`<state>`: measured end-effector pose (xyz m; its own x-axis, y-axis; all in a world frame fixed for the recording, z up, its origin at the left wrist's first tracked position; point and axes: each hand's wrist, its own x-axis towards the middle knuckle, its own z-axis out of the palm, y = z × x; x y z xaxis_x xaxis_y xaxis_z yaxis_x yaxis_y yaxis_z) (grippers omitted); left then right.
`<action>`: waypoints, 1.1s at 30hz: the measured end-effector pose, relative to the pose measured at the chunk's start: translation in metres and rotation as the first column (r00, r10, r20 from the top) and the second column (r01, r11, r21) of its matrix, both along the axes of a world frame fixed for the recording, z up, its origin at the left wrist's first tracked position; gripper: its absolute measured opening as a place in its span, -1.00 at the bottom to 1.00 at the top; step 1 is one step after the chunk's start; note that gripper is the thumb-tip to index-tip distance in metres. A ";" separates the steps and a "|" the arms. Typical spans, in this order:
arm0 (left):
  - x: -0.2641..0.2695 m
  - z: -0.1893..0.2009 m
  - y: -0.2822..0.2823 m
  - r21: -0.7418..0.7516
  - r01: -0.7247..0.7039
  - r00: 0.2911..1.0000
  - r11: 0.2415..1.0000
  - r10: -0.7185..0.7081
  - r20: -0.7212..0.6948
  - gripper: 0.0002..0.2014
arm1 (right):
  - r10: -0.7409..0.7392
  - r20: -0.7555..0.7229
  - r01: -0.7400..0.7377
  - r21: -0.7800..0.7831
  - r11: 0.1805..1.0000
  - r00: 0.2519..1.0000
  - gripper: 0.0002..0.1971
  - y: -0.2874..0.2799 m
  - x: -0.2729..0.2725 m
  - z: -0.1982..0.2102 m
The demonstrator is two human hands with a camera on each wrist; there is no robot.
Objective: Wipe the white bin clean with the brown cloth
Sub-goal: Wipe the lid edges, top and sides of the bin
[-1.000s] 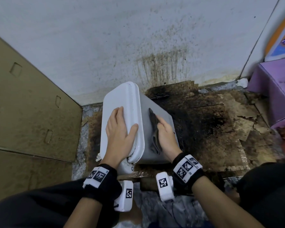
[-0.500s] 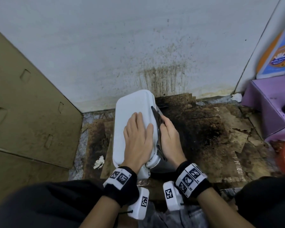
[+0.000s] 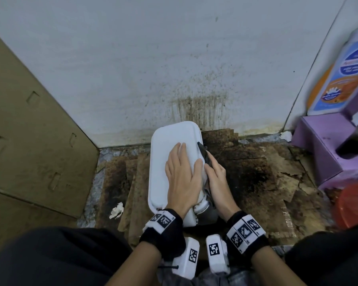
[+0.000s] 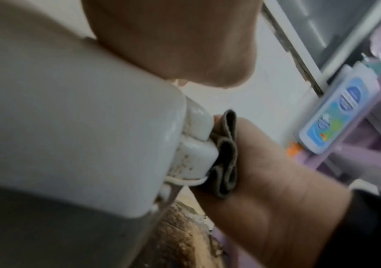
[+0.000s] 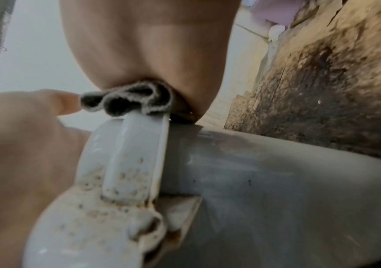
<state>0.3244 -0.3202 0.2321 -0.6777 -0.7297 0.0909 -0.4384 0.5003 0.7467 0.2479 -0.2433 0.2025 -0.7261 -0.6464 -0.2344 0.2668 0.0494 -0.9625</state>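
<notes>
The white bin (image 3: 163, 162) stands on the floor by the wall with its lid shut. My left hand (image 3: 182, 174) lies flat on the lid, fingers straight. My right hand (image 3: 217, 182) holds the folded brown cloth (image 3: 203, 153) against the bin's right side, just under the lid's rim. The left wrist view shows the cloth (image 4: 226, 159) bunched between my right palm and a stained white latch piece. In the right wrist view the cloth (image 5: 127, 101) sits under my palm, above the speckled latch (image 5: 134, 154) and the grey bin wall (image 5: 276, 181).
A cardboard panel (image 3: 29, 141) leans at the left. The wall (image 3: 194, 108) behind the bin is stained, and dirty cardboard (image 3: 256, 178) covers the floor. At the right are a purple stool (image 3: 329, 145), a labelled bottle (image 3: 343, 75) and a red object (image 3: 353, 205). A crumpled tissue (image 3: 116, 210) lies left of the bin.
The bin now shows mostly its lid instead of its grey side. My left hand has shifted toward the lid's right edge, and my right hand with the cloth sits closer beside it.
</notes>
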 end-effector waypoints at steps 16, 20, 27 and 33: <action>0.045 -0.022 -0.037 0.248 -0.131 0.990 0.960 0.116 0.075 -0.39 | -0.190 -0.142 0.206 0.109 0.973 0.972 -0.58 0.043 -0.026 0.000; 0.038 -0.033 -0.030 0.260 -0.114 0.992 0.959 0.095 0.084 -0.25 | -0.175 -0.395 0.238 0.115 0.965 0.902 -0.61 0.045 -0.018 0.007; 0.036 -0.031 -0.033 0.243 -0.131 0.990 0.961 0.115 0.079 -0.25 | 0.246 -0.773 0.068 0.349 0.935 0.585 -0.51 0.038 -0.011 0.008; 0.034 -0.036 -0.034 0.267 -0.129 0.991 0.955 0.116 0.066 -0.39 | 0.565 -0.757 -0.040 0.586 0.809 0.328 -0.44 0.027 -0.029 0.020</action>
